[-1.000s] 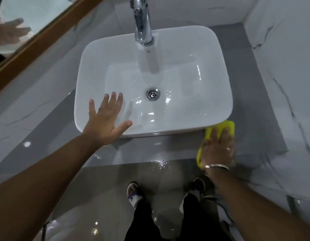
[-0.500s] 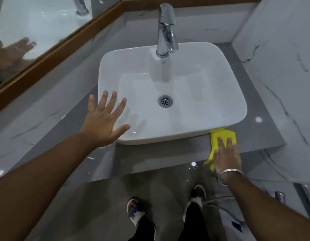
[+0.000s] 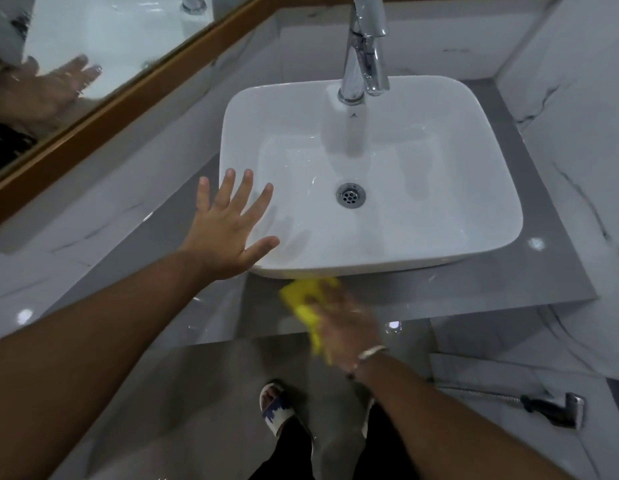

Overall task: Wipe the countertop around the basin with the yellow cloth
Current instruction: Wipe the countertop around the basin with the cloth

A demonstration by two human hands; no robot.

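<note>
A white rectangular basin (image 3: 474, 188) stands on a grey countertop (image 3: 509, 282). My right hand (image 3: 346, 320), blurred and with a metal bracelet at the wrist, presses the yellow cloth (image 3: 301, 299) onto the narrow counter strip in front of the basin, near its front middle. The cloth touches the basin's front wall and hangs over the counter edge. My left hand (image 3: 228, 226) hovers with fingers spread over the basin's front left corner, holding nothing.
A chrome tap (image 3: 365, 53) rises at the basin's back. A wood-framed mirror (image 3: 103, 39) runs along the left wall; marble-look tiles close the right side. Below the counter are my feet in sandals (image 3: 275, 407) and a hand sprayer with hose (image 3: 550, 407).
My right hand has slid the yellow cloth leftward along the front counter strip, from the basin's front right corner to its front middle. My left hand stays spread at the left corner.
</note>
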